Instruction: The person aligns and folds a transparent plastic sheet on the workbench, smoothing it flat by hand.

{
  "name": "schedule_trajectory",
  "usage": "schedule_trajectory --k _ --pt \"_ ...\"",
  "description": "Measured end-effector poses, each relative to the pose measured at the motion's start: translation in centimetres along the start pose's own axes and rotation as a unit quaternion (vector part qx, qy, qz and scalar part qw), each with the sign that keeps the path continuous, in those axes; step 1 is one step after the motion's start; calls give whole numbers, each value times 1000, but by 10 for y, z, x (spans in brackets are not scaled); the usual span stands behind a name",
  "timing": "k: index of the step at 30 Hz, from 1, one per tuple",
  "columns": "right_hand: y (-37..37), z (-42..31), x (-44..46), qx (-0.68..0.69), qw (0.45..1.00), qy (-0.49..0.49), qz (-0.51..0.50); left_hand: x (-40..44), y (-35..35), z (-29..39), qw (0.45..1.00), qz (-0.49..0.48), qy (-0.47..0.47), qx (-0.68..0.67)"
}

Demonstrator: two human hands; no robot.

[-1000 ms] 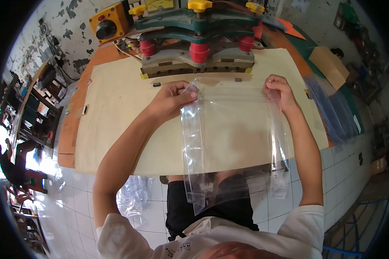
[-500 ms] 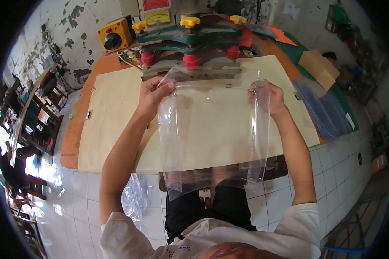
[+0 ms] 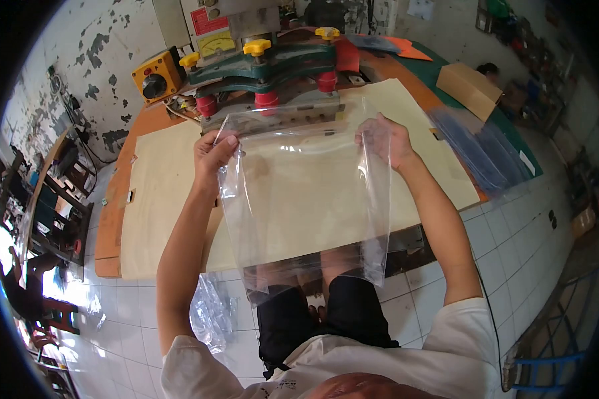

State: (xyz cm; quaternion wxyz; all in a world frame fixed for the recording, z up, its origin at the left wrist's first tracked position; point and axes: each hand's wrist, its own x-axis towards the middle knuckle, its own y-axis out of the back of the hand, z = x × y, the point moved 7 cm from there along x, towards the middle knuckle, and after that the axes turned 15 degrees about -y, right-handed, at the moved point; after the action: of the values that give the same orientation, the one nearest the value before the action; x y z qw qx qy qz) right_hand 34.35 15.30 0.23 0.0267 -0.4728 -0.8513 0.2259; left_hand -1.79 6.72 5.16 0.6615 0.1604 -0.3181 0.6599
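A clear plastic sheet with folded side edges (image 3: 306,199) hangs over the cream board (image 3: 160,199) and past its front edge, above the lap. Its upper left corner is pinched between the thumb and fingers of my left hand (image 3: 213,156). Behind the upper right corner is my right hand (image 3: 387,141), its fingers bent and seen partly through the plastic, closed on that side of the sheet. Just beyond the sheet's top edge stands the press head (image 3: 263,73), with green arms, yellow knobs and red spacers.
An orange control box (image 3: 156,76) sits at the back left. On the right lie a stack of bluish plastic sheets (image 3: 479,149) and a cardboard box (image 3: 469,90). Crumpled clear plastic (image 3: 209,312) is on the floor. Another person (image 3: 23,282) is at the far left.
Both hands have moved left with the plastic sheet, which now hangs wider and flatter. The camera view has shifted, showing more of the press.
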Motion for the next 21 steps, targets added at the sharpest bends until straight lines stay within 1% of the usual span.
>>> schedule_trajectory --k 4,6,8,10,11,13,14,16,20,21 --pt "5 6 5 -5 1000 0 9 3 2 0 1000 -10 8 10" --pt "1 6 3 -14 1000 1 14 2 -1 2 1000 14 17 19" --pt "-7 2 -3 -23 1000 2 20 3 0 -1 999 10 27 17" --pt "-26 -5 -11 -65 997 18 -46 3 2 -8 999 7 37 14" --pt "-29 -3 -12 -66 997 18 -47 3 3 -13 999 -4 39 12" --pt "-24 -4 -11 -55 998 35 21 5 3 -13 999 -15 39 10" --pt "-24 -4 -10 -56 998 36 21 4 2 -14 999 -22 46 19" --pt "-25 -9 -10 -128 987 84 40 4 -2 -12 998 -31 52 27" --pt "-26 -8 -7 -157 982 95 35 1 -6 -10 997 -44 54 36" --pt "-29 -11 -10 -167 979 106 56 1 -6 -9 997 -45 54 37"
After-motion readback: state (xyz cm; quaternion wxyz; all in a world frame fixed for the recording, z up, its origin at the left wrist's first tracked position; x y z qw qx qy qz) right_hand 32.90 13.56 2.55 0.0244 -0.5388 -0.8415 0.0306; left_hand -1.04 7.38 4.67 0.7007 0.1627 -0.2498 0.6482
